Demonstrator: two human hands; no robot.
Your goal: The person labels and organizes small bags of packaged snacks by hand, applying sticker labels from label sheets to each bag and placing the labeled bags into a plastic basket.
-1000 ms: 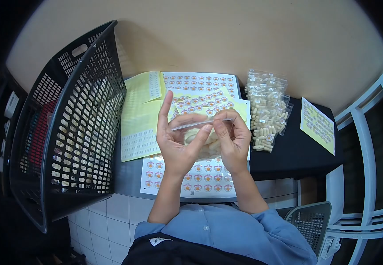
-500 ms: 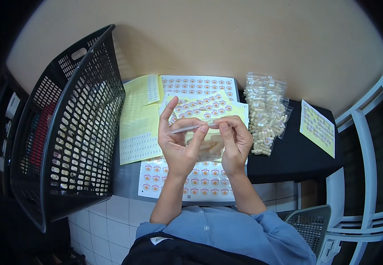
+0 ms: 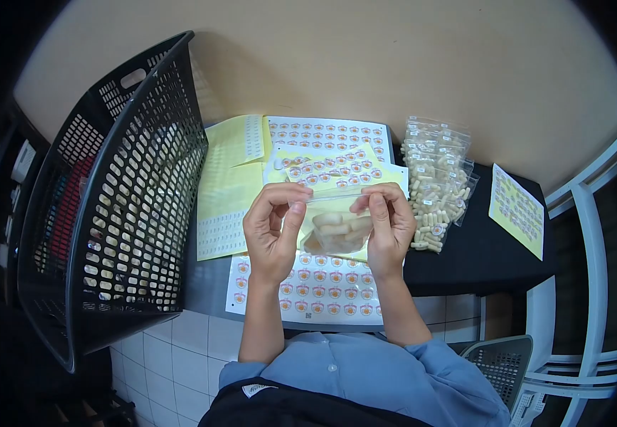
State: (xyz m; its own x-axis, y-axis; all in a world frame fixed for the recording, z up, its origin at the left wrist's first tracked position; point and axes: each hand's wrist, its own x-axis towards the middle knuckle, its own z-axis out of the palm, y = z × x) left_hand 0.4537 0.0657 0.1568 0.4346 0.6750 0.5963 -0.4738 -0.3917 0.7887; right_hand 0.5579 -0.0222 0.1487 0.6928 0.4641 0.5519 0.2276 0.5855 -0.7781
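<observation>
A clear zip bag (image 3: 337,231) with pale capsules in its lower part hangs between my hands. My left hand (image 3: 274,228) pinches the top left corner between thumb and fingers. At the top right corner, my right hand (image 3: 390,226) grips the bag's edge the same way. The zip strip is stretched straight between them. Below and behind the bag lie white sheets of round printed stickers (image 3: 322,288) and a yellow-backed sticker sheet (image 3: 372,155), partly hidden by the bag and hands.
A tall black perforated basket (image 3: 137,199) stands at the left, with filled bags visible through its holes. Yellow label sheets (image 3: 230,185) lie beside it. Filled capsule bags (image 3: 436,178) overlap in a row on a black-covered surface (image 3: 465,263) at right, near another sticker sheet (image 3: 518,210).
My hands have moved apart to the bag's two top corners, pulling its top edge straight. The left index finger, raised before, is now bent onto the bag. The view shifted slightly.
</observation>
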